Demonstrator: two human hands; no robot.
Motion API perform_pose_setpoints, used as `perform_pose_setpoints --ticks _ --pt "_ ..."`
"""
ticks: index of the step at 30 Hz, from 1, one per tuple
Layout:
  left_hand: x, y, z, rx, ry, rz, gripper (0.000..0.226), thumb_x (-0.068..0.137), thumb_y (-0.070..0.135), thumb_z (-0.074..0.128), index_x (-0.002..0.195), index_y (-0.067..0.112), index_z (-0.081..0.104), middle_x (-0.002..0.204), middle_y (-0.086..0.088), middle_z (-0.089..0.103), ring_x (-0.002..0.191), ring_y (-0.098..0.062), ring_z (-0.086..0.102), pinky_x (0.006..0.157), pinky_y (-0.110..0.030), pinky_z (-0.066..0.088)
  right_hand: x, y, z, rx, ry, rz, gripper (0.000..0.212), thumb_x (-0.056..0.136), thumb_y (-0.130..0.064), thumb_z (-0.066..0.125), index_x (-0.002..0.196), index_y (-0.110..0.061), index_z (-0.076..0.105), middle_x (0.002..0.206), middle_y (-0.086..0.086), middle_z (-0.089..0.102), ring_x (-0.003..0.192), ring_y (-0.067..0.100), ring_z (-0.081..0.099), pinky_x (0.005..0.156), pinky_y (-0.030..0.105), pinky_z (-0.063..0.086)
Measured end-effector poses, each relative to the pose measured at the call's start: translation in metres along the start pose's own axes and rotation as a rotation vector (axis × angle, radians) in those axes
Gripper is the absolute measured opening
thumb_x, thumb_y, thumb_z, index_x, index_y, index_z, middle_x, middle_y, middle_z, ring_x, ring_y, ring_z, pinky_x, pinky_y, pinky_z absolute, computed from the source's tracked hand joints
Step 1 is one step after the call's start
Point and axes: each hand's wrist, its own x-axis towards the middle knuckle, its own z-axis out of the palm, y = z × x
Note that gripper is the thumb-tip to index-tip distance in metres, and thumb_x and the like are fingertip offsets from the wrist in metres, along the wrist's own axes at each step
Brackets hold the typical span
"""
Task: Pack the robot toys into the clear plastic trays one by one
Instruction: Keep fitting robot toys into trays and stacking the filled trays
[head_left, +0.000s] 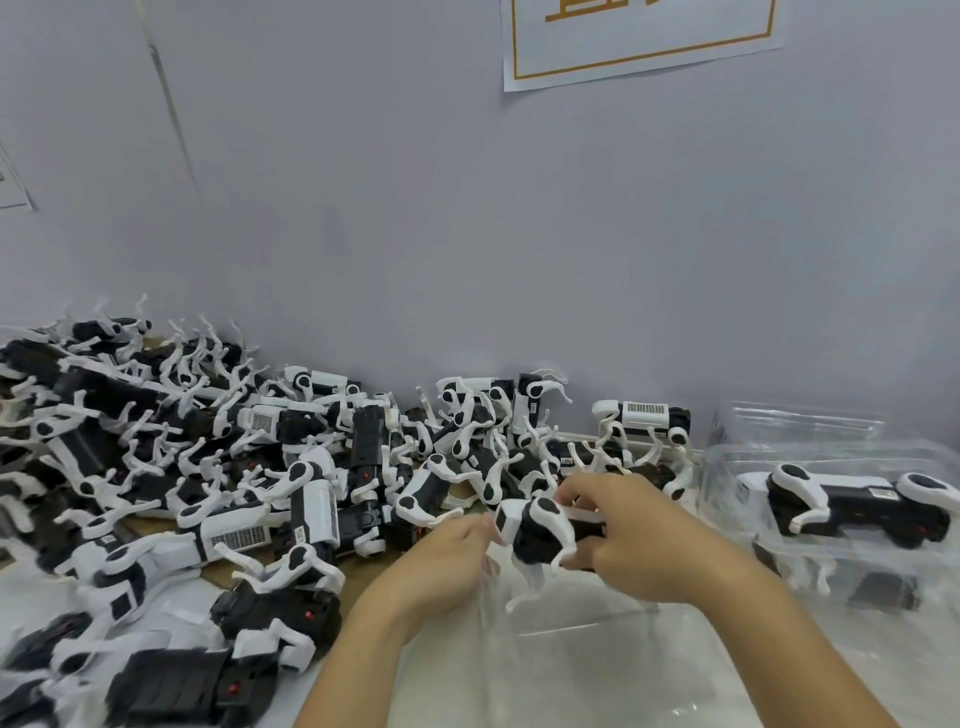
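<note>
Two bare hands meet on one black-and-white plastic robot dog toy (540, 535): right hand (634, 540) fingers curled round its body, left hand (447, 556) fingertips touching its front end. Below the fingers, an empty clear plastic tray (597, 654); beyond the right knuckles, a filled clear tray (831, 509); left of the fingers, a heap of loose robot toys (208, 467).

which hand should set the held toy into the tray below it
Right. The right hand already grips the toy by its body, above the empty tray. The left hand only touches its front end.
</note>
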Motion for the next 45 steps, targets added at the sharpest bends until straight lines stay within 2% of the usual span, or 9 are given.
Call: perform_pose_setpoints --ticks 5,11,16,19,22,27,33,41,45 --pt "0.002 -0.001 -0.001 -0.05 0.017 -0.022 0.047 0.107 0.042 0.028 0.111 0.011 0.064 0.105 -0.009 0.073 0.101 -0.02 0.064 0.093 -0.033 0.046 0.001 -0.004 0.013 -0.05 -0.017 0.062 0.037 0.083 -0.026 0.073 0.117 -0.03 0.059 0.119 -0.006 0.057 0.108 0.022 0.056 0.09 0.034 0.05" --pt "0.0 0.001 -0.001 0.019 -0.004 0.011 0.037 0.106 0.035 0.03 0.113 0.018 0.062 0.105 -0.002 0.072 0.103 -0.018 0.061 0.09 -0.031 0.045 -0.001 -0.003 0.005 -0.118 0.009 0.024 0.021 0.075 -0.024 0.077 0.093 -0.014 0.071 0.088 0.003 0.071 0.091 0.023 0.064 0.08 0.04 0.055" --pt "-0.001 0.004 0.0 0.042 0.014 0.044 0.037 0.106 0.029 0.029 0.1 0.018 0.064 0.102 -0.001 0.064 0.083 -0.009 0.053 0.078 -0.028 0.042 -0.002 -0.007 0.008 -0.184 -0.018 -0.01 0.008 0.074 -0.009 0.07 0.081 -0.013 0.071 0.075 0.001 0.066 0.079 0.026 0.058 0.069 0.033 0.054" --pt "-0.003 0.005 0.0 0.022 0.004 0.025 0.039 0.106 0.036 0.03 0.111 0.02 0.065 0.115 -0.003 0.063 0.099 -0.016 0.06 0.092 -0.033 0.048 -0.002 -0.008 0.011 -0.209 0.002 -0.02 0.004 0.072 -0.006 0.062 0.07 -0.009 0.062 0.062 0.001 0.052 0.067 0.022 0.042 0.059 0.033 0.043" --pt "-0.005 0.007 0.0 -0.024 -0.035 -0.009 0.044 0.101 0.056 0.036 0.117 0.024 0.062 0.121 0.003 0.062 0.115 -0.017 0.058 0.1 -0.037 0.046 -0.002 -0.008 0.01 -0.182 0.007 -0.028 0.01 0.076 -0.014 0.066 0.084 -0.01 0.071 0.075 0.008 0.065 0.071 0.024 0.051 0.069 0.037 0.052" --pt "-0.005 0.007 0.0 -0.007 -0.034 -0.064 0.029 0.098 0.054 0.049 0.097 0.026 0.059 0.11 0.001 0.063 0.094 -0.015 0.059 0.079 -0.028 0.045 -0.003 -0.011 0.015 -0.2 0.018 -0.041 0.003 0.076 -0.017 0.067 0.074 -0.018 0.066 0.076 0.002 0.063 0.081 0.028 0.059 0.068 0.036 0.052" --pt "-0.007 0.014 0.007 0.143 0.101 -0.083 0.013 0.095 0.034 0.057 0.104 0.025 0.06 0.076 0.011 0.058 0.062 -0.002 0.049 0.048 -0.017 0.034 -0.001 -0.013 0.026 -0.287 0.034 -0.053 0.04 0.072 -0.007 0.061 0.053 -0.024 0.03 0.061 -0.006 0.031 0.072 0.025 0.034 0.048 0.025 0.022" --pt "-0.012 0.02 0.007 0.024 0.086 -0.166 0.017 0.088 0.021 0.059 0.105 0.024 0.061 0.085 0.004 0.057 0.065 -0.009 0.047 0.049 -0.019 0.035 -0.001 -0.013 0.026 -0.287 0.027 -0.028 0.029 0.074 -0.005 0.061 0.058 -0.019 0.041 0.065 -0.002 0.041 0.072 0.026 0.041 0.047 0.026 0.025" --pt "-0.012 0.022 0.007 -0.044 0.072 -0.208 0.023 0.086 0.014 0.062 0.106 0.023 0.059 0.094 0.002 0.058 0.077 -0.013 0.053 0.06 -0.022 0.043 0.0 -0.012 0.027 -0.315 0.043 -0.052 0.005 0.075 -0.005 0.061 0.076 -0.007 0.065 0.068 0.005 0.053 0.071 0.028 0.05 0.051 0.03 0.032"
